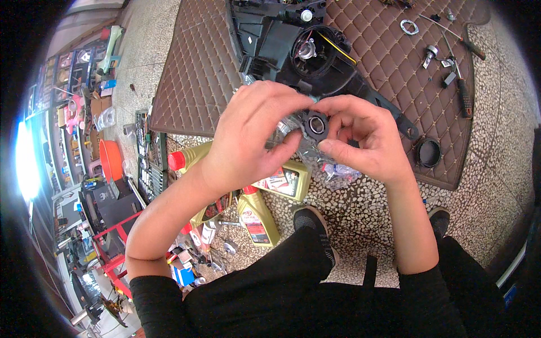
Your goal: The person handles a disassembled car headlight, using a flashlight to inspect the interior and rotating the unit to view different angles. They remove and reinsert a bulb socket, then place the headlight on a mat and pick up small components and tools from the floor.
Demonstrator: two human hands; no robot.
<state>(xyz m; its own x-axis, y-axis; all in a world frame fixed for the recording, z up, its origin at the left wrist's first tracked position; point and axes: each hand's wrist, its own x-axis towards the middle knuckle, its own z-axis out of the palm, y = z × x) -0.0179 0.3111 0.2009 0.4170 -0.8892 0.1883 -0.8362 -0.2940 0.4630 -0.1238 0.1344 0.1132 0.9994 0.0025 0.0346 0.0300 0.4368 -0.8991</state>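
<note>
A small black round part with a silver ring in its centre [316, 125] is held up between my two hands. My left hand [251, 132] curls around its left side, index fingertip at the top and thumb near its lower left edge. Against the other side press the thumb and fingers of my right hand [360, 135]. Clear crinkled plastic [307, 149] shows behind and below the part; whether a finger grips it too is hidden. Just beyond my hands lies a black headlight housing [338, 81], its round opening showing a silver bulb seat and a yellow wire.
The housing rests on a brown quilted mat [194, 73]. On the mat's right are a black round cap [428, 152], a screwdriver [464, 98], a bulb [430, 55] and a metal ring [409, 27]. Gold bottles [258, 219] stand or lie near my feet, beside a socket set [151, 174].
</note>
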